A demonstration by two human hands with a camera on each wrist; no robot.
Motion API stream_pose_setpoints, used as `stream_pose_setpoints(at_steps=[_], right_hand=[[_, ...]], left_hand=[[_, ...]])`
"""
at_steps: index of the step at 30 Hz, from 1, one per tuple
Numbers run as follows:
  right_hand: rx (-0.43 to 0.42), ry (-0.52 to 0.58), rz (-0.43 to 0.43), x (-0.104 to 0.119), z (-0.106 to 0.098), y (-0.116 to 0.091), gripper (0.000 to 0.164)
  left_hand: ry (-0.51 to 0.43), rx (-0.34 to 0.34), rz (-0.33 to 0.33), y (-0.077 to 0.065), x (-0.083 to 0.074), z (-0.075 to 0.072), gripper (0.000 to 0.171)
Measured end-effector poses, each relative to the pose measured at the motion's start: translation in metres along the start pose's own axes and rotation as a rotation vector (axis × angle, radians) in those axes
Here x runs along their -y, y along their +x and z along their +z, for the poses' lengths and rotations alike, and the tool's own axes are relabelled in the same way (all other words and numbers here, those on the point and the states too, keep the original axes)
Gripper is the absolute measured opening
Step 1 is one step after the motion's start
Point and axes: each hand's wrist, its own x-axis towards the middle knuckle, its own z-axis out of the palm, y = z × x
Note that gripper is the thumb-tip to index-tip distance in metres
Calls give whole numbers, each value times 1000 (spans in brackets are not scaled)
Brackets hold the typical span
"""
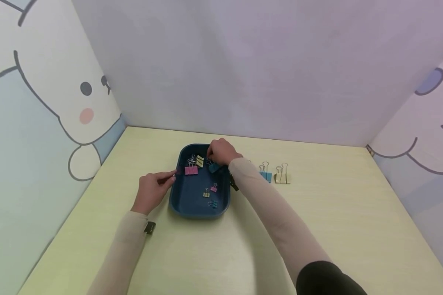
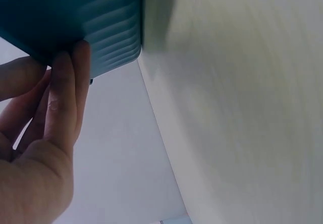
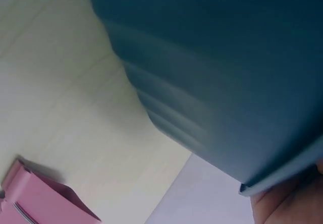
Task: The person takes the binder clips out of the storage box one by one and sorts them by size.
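A dark blue tray (image 1: pixel 199 211) stands on the table with binder clips inside it. My left hand (image 1: pixel 151 189) pinches its left rim between thumb and fingers; in the left wrist view the fingertips (image 2: pixel 63 65) lie against the tray's ribbed outer wall (image 2: pixel 113 37). Over the far right corner, my right hand (image 1: pixel 223 151) reaches in and pinches a teal binder clip (image 1: pixel 214 167) by its upper end. Beside that clip are a pink binder clip (image 1: pixel 191 170) and a yellow one (image 1: pixel 199 161). Small yellow (image 1: pixel 206 194), pink (image 1: pixel 214 187) and teal (image 1: pixel 213 203) clips lie in the near half.
Right of the tray, a large blue binder clip (image 1: pixel 266 176) and a large cream one (image 1: pixel 282 176) stand on the table (image 1: pixel 339 213). A large pink clip (image 3: pixel 43 199) shows in the right wrist view, mostly behind my right forearm from the head. A pale wall (image 1: pixel 243 82) rises behind.
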Motion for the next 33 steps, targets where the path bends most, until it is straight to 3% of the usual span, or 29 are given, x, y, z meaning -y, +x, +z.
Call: stream_pose_setpoints(at_steps=[13, 25, 33], right_hand=[[51, 74, -17, 3, -8, -10, 19], [-16, 107, -41, 11, -15, -20, 20], [-110, 122, -86, 11, -24, -32, 23]], left_hand=[[7, -16, 17, 1, 2, 1, 30], [24, -31, 40, -1, 2, -2, 30], [34, -35, 52, -2, 1, -4, 30]])
